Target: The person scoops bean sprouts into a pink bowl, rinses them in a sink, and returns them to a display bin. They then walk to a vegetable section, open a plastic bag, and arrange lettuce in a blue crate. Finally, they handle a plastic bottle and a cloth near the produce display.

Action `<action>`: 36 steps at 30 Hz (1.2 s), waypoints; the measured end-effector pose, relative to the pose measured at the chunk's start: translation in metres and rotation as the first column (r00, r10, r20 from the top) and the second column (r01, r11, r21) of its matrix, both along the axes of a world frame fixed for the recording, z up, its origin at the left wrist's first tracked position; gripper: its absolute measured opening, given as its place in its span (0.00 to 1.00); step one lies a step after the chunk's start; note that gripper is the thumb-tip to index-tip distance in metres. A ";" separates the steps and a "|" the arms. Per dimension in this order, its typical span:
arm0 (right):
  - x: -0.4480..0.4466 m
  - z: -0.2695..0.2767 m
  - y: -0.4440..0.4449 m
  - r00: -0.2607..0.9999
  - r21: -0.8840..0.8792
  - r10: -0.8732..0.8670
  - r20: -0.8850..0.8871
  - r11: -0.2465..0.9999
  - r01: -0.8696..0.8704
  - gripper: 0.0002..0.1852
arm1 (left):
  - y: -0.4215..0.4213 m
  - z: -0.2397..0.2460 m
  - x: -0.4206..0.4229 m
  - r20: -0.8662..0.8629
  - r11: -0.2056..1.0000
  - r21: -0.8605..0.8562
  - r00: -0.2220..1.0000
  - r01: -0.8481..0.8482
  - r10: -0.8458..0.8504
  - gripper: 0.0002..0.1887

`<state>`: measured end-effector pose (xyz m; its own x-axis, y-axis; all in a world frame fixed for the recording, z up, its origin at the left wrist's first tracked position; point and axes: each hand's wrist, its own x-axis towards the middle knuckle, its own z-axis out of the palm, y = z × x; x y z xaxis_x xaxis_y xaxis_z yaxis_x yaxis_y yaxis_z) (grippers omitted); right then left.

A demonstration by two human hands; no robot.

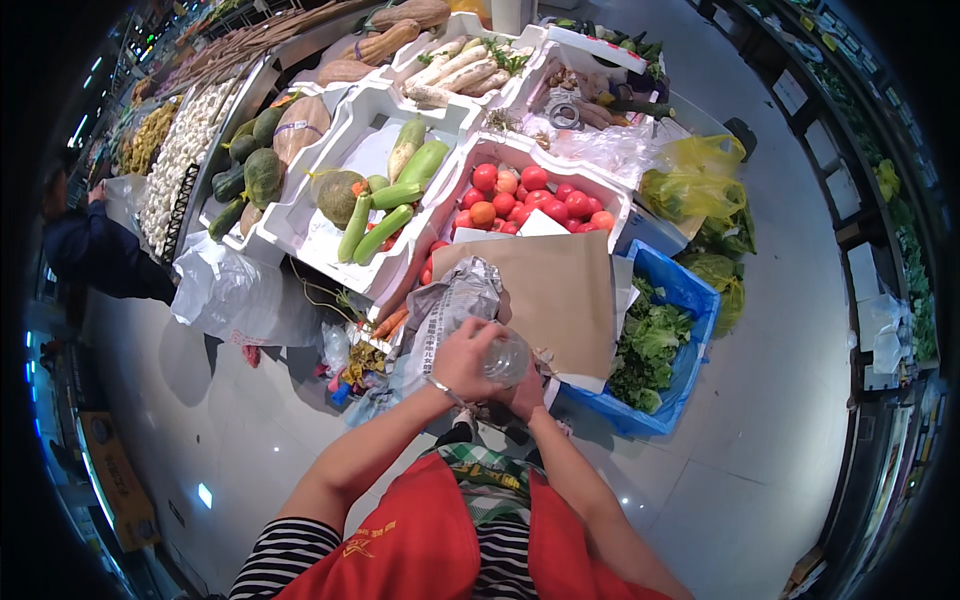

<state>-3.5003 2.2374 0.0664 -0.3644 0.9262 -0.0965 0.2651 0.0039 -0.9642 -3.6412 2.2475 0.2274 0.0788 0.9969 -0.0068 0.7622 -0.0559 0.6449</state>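
A clear plastic container (506, 358), perhaps a bottle or jar, is between my hands, close to my body. My left hand (469, 360), with a bracelet at its wrist, grips its left side and top. Lower on its right side, my right hand (523, 394) holds it too; those fingers are partly hidden. Crumpled newspaper (450, 307) lies just beyond my left hand. To its right is a flat sheet of brown cardboard (559, 300), whose upper edge reaches a white foam crate (525, 150) of tomatoes (534, 178).
A blue lined crate (694, 360) of leafy greens stands right of the cardboard. Foam boxes hold zucchini (390, 232) and white radishes (465, 75). White plastic bags (240, 300) sit at left, near a person in dark clothes (105, 244). Yellow bags (694, 180) lie at right.
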 end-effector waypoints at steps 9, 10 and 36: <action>0.005 0.059 0.017 1.000 0.449 -0.002 -0.023 0.893 0.012 0.47 | -0.032 0.117 -0.042 0.262 0.957 0.216 0.956 -0.194 0.134 0.30; 0.005 0.055 0.020 1.000 0.401 -0.005 -0.001 0.916 0.005 0.45 | -0.037 0.128 -0.051 0.347 0.953 0.178 0.922 -0.246 0.173 0.30; -0.199 0.186 0.015 0.654 -0.322 -0.060 -0.754 0.901 -0.290 0.20 | -0.318 0.056 -0.213 0.738 -0.185 -0.090 -0.190 -0.979 0.647 0.31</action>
